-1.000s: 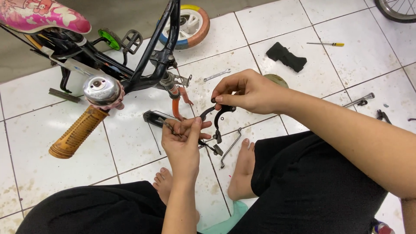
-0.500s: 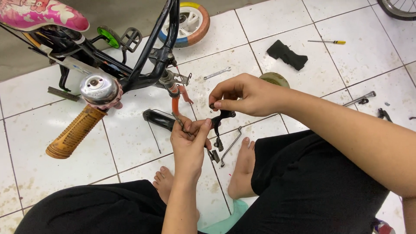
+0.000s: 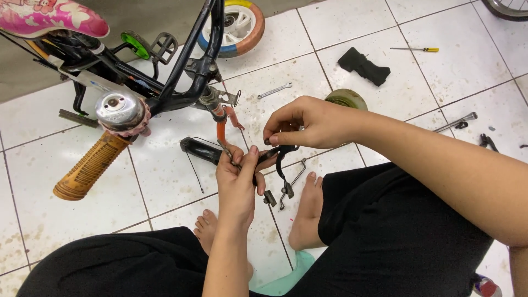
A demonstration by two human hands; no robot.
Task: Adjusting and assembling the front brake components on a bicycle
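Head view | left hand (image 3: 237, 184) fingers curled, pinching brake caliper (image 3: 279, 165) | right hand (image 3: 308, 122) palm-down, fingertips gripping its top

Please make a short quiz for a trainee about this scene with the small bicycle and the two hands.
1. True or false: the left hand and the right hand both hold the black brake part above the tiled floor.
2. Which thing lies on the floor nearest the screwdriver?
A. black pad
B. orange handlebar sleeve
C. small wrench
3. Fill in: the shiny round thing on the handlebar, just above the orange sleeve, is a ____.

Key: 1 true; 2 A; 3 bell.
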